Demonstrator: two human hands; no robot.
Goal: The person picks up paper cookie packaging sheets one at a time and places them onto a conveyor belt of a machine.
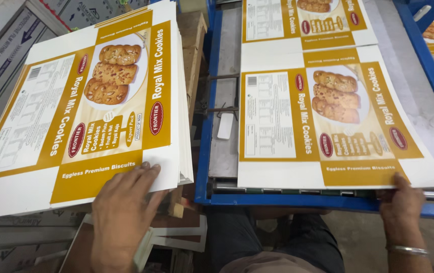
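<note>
Blue steel machine bed [204, 151]: painted frame with a grey feed plate, filling the right half of the view; a round metal bar runs along its near edge.

Stack of printed carton sheets [75, 116]: flat white-and-mustard cardboard blanks bearing a biscuit picture, piled on a wooden support left of the bed. The pile sits askew, its right edge fanned, its near right corner overhanging the support.

Single printed carton sheet [328, 121]: same white-and-mustard blank, lying flat on the bed, its near edge along the bed's near rail. Another sheet of the kind [303, 20] lies beyond it at the far edge, and a further one shows at the far right corner.

Left hand [123, 212]: fingers spread wide, flat on the near right corner of the top sheet of the stack, pressing rather than gripping.

Right hand [401, 202]: narrow pinch, thumb on top, closed on the near right corner of the single sheet; a metal bangle [408, 249] circles the wrist.

White oblong block [225, 125]: small, lying on the grey plate near the bed's left rail.

Risks, as judged: the fanned pile could slide off its support under sideways pressure from the flat palm; more than one sheet might drag along together; the pinched corner could crease or the sheet skew against the rail if pulled unevenly.
</note>
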